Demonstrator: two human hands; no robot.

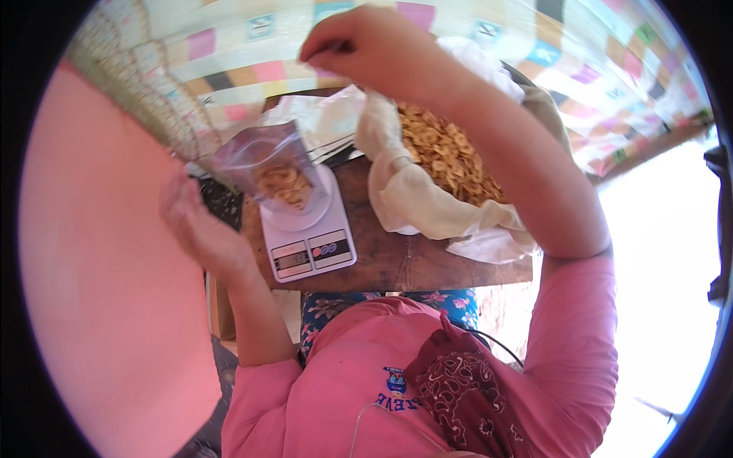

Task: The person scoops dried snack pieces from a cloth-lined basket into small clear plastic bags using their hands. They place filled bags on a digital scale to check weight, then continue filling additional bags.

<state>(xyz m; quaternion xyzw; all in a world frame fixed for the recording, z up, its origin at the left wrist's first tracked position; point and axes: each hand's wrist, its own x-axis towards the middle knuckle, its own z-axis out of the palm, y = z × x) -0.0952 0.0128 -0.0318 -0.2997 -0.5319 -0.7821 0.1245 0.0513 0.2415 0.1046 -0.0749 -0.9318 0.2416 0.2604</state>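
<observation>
A clear zip pouch [267,164] with some fried chips [284,185] in its bottom stands on a white kitchen scale [313,263]. My left hand [202,229] is beside the pouch on its left, slightly blurred, with fingers stretched out and nothing seen in them. Raised beyond the pouch and to its right, my right hand [374,49] has its fingers curled together in a pinch. Whatever they hold, if anything, is hidden. Under my right forearm lies a large heap of yellow-brown chips [443,156] in a cloth-lined container [389,183].
Scale and container share a small brown wooden table [397,263]. White plastic bags [324,114] lie behind the scale. A pink wall or panel [114,252] rises on the left, and a patterned sheet [229,46] hangs across the back.
</observation>
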